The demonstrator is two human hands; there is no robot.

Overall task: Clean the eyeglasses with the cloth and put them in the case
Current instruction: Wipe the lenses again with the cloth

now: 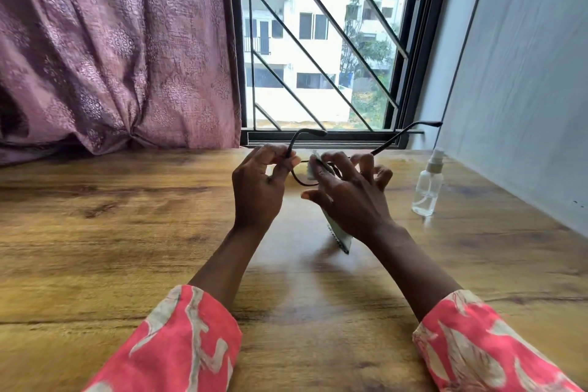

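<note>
Dark-framed eyeglasses (402,134) are held above the wooden table (127,232), their two temple arms pointing away toward the window. My left hand (259,188) pinches the frame at its left hinge. My right hand (346,194) presses a pale cloth (339,237) against a lens; the cloth shows between the fingers and hangs down below the palm. Most of the lenses are hidden behind my hands. No case is in view.
A small clear spray bottle (428,184) stands on the table to the right of my hands, near a pale wall (525,73). A pink curtain (111,41) hangs at the back left beside a barred window (318,41).
</note>
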